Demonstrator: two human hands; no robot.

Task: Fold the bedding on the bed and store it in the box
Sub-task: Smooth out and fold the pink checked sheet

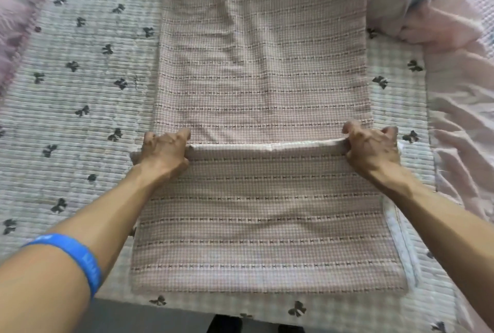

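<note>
**Both hands on the fold edge, bedding half doubled over**

Your left hand and right hand sit at the two ends of the far edge of the folded flap, fingers curled over and gripping the layered edge of the pink checked bedding. The bedding lies as a long strip down the middle of the bed, on a quilted cover printed with small dark bows. Its near part is doubled over into a flat rectangle that reaches almost to the bed's near edge; the far part runs away from you, single and slightly rumpled at the top.

This cloth looks thin, light and soft. It should crease easily but will not hold its shape alone, so I judge it will sag in the middle if you lift it only by the corners. Keep your grip at the two ends of the fold edge, where the layers stack, and keep them level so the sides stay aligned.

A loose pink sheet is bunched along the right, just beside the strip. No box is in view.
</note>
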